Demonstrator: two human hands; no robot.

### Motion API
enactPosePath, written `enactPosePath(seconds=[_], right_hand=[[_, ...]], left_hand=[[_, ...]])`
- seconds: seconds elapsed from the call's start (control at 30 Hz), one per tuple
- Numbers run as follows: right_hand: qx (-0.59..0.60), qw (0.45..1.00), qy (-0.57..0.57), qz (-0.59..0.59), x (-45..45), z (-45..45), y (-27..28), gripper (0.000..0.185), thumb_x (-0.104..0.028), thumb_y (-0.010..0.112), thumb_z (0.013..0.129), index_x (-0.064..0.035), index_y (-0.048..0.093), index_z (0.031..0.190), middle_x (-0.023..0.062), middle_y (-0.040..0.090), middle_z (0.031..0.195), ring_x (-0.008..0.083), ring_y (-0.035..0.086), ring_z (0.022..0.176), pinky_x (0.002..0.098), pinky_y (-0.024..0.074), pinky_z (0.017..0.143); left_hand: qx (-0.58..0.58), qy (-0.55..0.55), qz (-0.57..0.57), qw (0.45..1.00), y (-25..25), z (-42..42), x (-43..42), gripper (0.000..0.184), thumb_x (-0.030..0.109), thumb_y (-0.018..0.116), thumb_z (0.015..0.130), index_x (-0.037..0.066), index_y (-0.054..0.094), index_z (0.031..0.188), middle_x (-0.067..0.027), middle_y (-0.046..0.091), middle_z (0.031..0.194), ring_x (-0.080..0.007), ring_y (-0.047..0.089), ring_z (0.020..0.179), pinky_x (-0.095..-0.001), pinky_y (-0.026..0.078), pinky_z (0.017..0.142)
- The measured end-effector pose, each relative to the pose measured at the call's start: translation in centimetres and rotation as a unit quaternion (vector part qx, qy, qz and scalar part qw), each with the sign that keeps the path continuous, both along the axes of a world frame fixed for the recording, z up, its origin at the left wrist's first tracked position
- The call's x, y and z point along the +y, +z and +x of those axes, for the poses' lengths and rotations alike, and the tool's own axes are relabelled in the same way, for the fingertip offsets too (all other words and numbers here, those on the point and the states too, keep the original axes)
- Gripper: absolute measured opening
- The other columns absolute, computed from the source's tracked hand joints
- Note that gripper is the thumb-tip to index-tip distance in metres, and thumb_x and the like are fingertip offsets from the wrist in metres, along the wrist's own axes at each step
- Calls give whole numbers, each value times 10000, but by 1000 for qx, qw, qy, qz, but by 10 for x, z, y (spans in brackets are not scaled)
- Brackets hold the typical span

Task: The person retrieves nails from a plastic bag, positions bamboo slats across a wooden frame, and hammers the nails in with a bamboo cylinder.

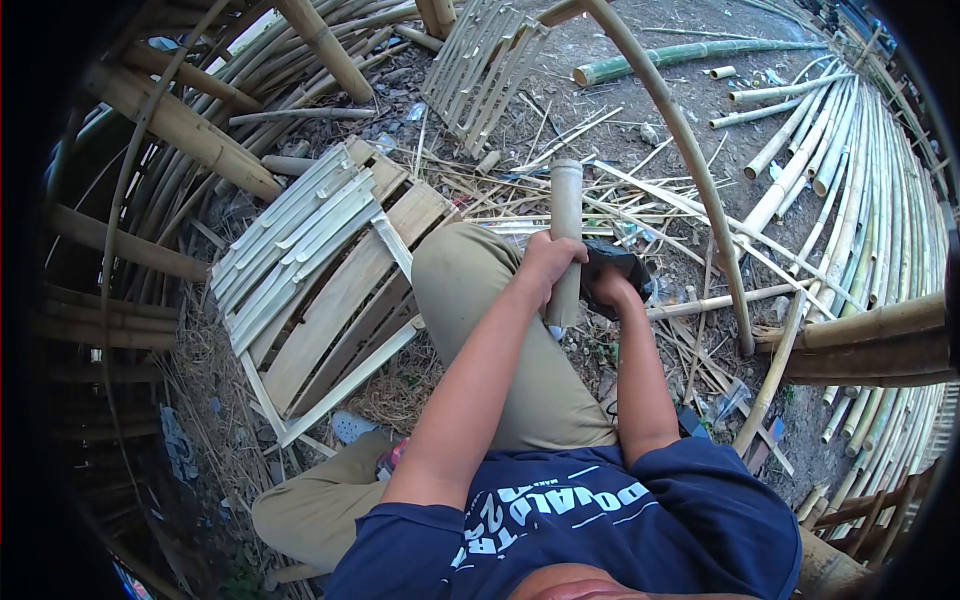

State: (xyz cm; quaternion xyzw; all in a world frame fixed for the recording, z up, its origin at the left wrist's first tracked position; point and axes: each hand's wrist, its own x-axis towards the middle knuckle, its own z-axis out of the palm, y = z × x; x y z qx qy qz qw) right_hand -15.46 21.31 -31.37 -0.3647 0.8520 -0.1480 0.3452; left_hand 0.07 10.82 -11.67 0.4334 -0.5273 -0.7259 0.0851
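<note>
My left hand [550, 262] is wrapped round a short, thick bamboo piece [566, 200], which stands roughly upright in the view above my raised knee. Just right of it, my right hand [612, 288] reaches into or behind a black object [625, 262], possibly a bag or pouch; its fingers are hidden there. To the left of my knee lies a slatted wooden panel [345, 290], with split bamboo strips [300, 240] laid side by side over its upper left part.
Long bamboo poles [840, 150] fan out at the right. A green pole [690, 60] lies at the top. A curved pole [690, 150] arches right of my hands. Another slatted panel [480, 75] sits at the upper middle. Bamboo posts [190, 130] stand left; split scraps cover the ground.
</note>
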Motion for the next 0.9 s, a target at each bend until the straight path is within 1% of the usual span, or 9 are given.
enactPosePath(seconds=[0.13,0.23,0.37,0.43,0.5,0.53,0.6,0.77,0.9], right_hand=[[-38,998,24,-37,3,-7,49,474,-215,699,845,51,682,1236,286,722,1193,397,698,1135,436,543,985],[-18,999,-33,-14,8,-10,78,465,-224,696,836,62,689,1203,312,713,1172,423,699,1118,444,550,973],[19,1000,10,0,21,-1,108,458,-260,665,864,65,701,1183,340,685,1198,443,678,1138,460,544,991],[57,997,39,26,23,-5,82,483,-316,658,885,45,707,1203,322,678,1234,439,667,1161,458,532,1013],[87,993,59,49,29,-15,21,498,-346,653,904,30,705,1227,305,671,1267,434,664,1170,452,528,1019],[105,981,91,135,31,-16,9,495,-374,638,943,-1,701,1261,257,654,1346,414,663,1190,442,528,1018],[35,981,-125,141,36,-4,-23,430,-313,641,928,-50,729,1256,210,664,1358,378,648,1257,446,541,1033],[4,984,-45,172,32,4,-67,444,-297,616,956,-105,681,1352,169,610,1453,348,615,1321,471,528,1057],[-23,978,-51,199,38,6,-82,458,-298,593,984,-142,651,1411,123,582,1511,317,598,1360,493,522,1069]], left_hand=[[-19,5,3,1000,1,-1,0,319,117,754,676,7,645,955,-128,651,884,-259,646,782,-442,532,730],[-25,0,-10,1000,0,-1,1,327,119,754,683,3,648,970,-125,655,890,-260,654,795,-448,542,744],[-46,-19,-22,999,-1,-2,1,345,121,772,708,4,662,1013,-124,673,918,-253,666,815,-450,555,762],[-59,-47,-22,997,-7,-3,-1,358,121,781,724,3,672,1045,-127,685,940,-248,676,830,-444,564,771],[-58,-80,-45,994,-8,-4,1,372,129,792,741,2,679,1072,-128,698,959,-239,685,844,-427,571,775],[-57,-101,-54,992,-11,-6,3,379,133,797,749,1,682,1085,-129,704,969,-235,689,852,-419,574,778],[-74,-148,-66,984,-18,-11,5,387,138,800,757,-1,685,1099,-126,711,978,-227,694,859,-404,578,782],[-99,-196,-105,970,-21,-15,7,397,148,807,780,7,681,1129,-113,718,991,-218,698,875,-396,577,796],[-133,-206,-123,962,-17,-14,8,464,186,799,827,-3,632,1217,-122,709,1032,-227,699,903,-409,577,802]])
